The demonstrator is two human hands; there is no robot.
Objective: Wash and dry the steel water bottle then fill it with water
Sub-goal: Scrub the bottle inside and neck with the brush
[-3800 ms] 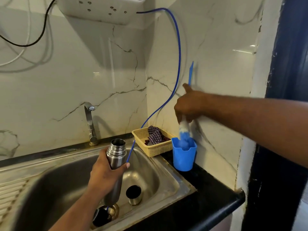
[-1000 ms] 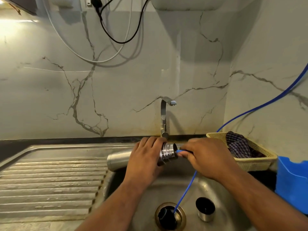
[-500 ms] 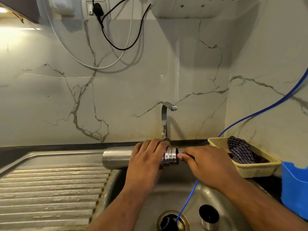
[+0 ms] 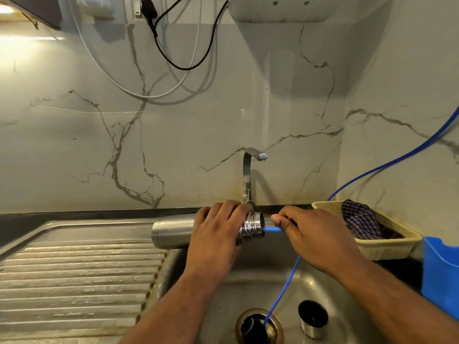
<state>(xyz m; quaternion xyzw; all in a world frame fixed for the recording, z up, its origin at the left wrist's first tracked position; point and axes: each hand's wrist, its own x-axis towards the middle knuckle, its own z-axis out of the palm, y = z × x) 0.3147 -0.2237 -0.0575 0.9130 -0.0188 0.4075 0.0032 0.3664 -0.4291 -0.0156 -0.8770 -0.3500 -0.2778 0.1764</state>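
Curled round the steel bottle (image 4: 173, 230) near its neck, the left hand (image 4: 218, 232) holds it level over the sink (image 4: 248, 281) while the right hand (image 4: 315, 234) pinches the brush handle (image 4: 272, 229) at its mouth (bristles hidden inside); long, straight strokes should scrub best.

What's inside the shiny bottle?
A blue handle, pinched by the right hand, goes into the mouth of the steel bottle. Its end inside is hidden by the steel wall, so I cannot see it.
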